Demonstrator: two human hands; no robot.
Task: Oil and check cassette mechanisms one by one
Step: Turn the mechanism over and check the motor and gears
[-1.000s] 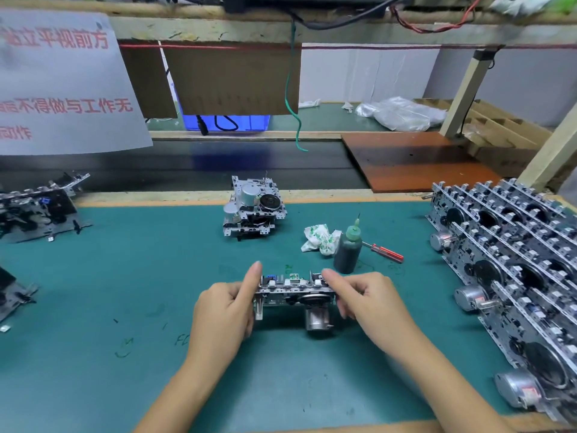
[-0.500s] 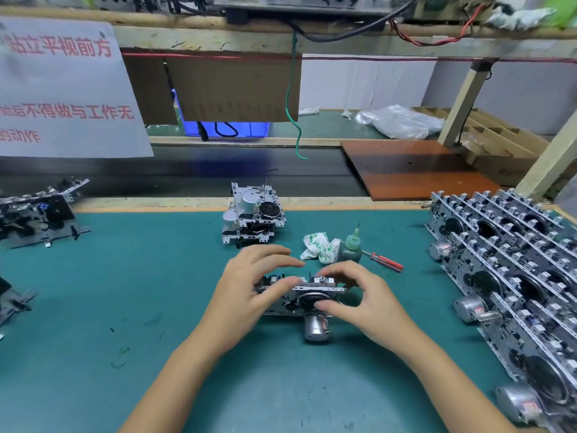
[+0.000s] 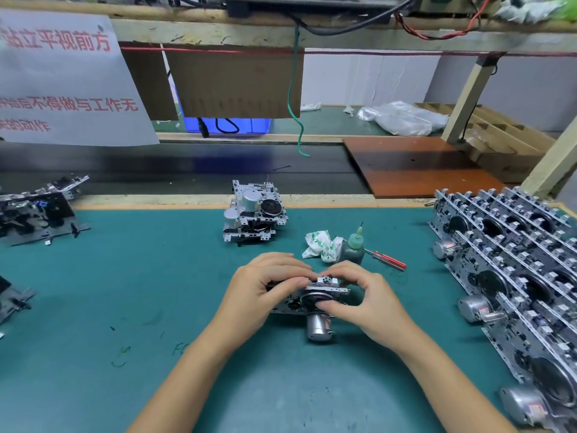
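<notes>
Green bench mat (image 3: 93, 292) carries the work. Cassette mechanism (image 3: 307, 303) sits at mat centre, motor can (image 3: 318, 328) facing the viewer. Left hand (image 3: 262, 292) grips its left end, fingers curled over the top edge. Right hand (image 3: 365, 303) holds the right end, thumb on the flywheel, fingertips pinching the top. Oil bottle (image 3: 354, 246) stands just behind, beside a crumpled cloth (image 3: 321, 245) and red-handled screwdriver (image 3: 388, 260). Racked mechanisms (image 3: 515, 260) line the right side.

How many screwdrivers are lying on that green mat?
1. A red-handled screwdriver lies right of the small green oil bottle, just beyond the hands. Others could be hidden behind the rows of cassette mechanisms at the right.
</notes>
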